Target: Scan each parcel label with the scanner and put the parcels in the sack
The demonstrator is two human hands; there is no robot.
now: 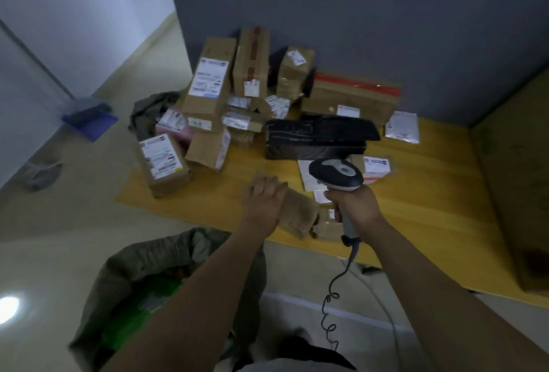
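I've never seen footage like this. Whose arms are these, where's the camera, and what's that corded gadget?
No machine here: a person wears a camera on the head, so you look down along their arms. The right hand grips a barcode scanner with a coiled cable. The left hand holds a small brown parcel at the yellow table's near edge. Behind lie a pile of cardboard parcels and a black box. An open sack stands on the floor, near left.
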